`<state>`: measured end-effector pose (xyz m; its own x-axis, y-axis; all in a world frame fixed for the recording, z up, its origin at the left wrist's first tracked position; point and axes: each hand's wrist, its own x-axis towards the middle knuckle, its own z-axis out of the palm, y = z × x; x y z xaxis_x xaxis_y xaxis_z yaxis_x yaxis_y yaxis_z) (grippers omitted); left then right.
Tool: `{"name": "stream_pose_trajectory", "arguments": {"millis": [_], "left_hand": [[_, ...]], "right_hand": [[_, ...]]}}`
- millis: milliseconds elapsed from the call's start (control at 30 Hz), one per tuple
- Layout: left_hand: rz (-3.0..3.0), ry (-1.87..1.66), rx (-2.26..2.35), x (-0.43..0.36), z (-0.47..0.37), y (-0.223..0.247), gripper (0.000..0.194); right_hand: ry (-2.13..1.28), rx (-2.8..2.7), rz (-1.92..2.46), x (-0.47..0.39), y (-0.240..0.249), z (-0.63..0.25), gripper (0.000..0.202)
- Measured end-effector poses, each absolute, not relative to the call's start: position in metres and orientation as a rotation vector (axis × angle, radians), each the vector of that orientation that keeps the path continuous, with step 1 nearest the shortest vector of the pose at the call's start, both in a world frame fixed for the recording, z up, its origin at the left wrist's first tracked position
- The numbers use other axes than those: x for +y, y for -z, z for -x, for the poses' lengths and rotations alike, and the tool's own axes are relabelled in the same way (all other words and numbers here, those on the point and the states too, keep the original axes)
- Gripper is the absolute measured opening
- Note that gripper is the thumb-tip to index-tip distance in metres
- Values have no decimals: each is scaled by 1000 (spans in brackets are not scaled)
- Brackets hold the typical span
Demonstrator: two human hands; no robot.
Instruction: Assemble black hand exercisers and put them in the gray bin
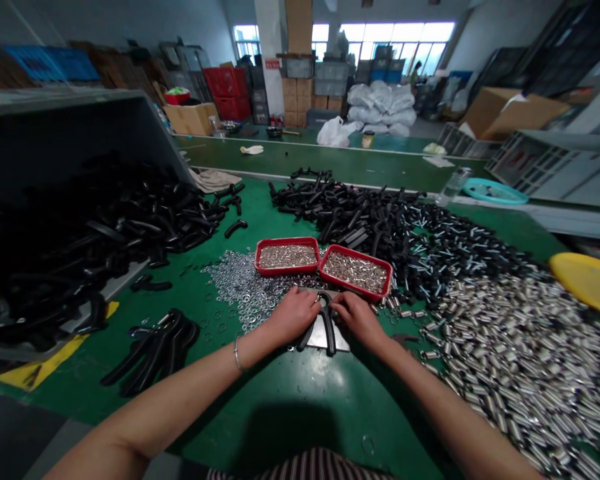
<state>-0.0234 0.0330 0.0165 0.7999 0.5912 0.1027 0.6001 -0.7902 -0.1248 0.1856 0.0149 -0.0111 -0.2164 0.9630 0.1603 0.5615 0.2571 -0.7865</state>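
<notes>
A black two-legged plastic handle [329,328] lies on a small metal plate [341,344], its legs pointing towards me. My left hand [295,315] is closed at the handle's upper left, with the fingertips at its rounded head. On the other side of the head, my right hand [358,319] has its thumb and fingers pinched together; anything between them is too small to make out. Just beyond my hands stand two red trays, the left tray [287,271] and the right tray [356,287], both full of small metal parts.
Loose washers [245,293] spread on the left. A heap of metal springs [525,353] covers the right side. Black parts [350,213] with bolts [445,233] lie behind the trays. A grey bin [163,143] of black handles and a handle stack [163,350] are at left.
</notes>
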Motion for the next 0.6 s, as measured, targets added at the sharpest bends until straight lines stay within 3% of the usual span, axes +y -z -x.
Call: {"name": "stream_pose_trajectory", "arguments": {"millis": [233,600], "left_hand": [[2804,0,-701,37,26,-16,21],[2831,94,-559,44,31,-5,18]], "right_hand": [[-420,-2260,1356,18,12,-167,13],[-193,-2363,1292,17,30,-165,17]]}}
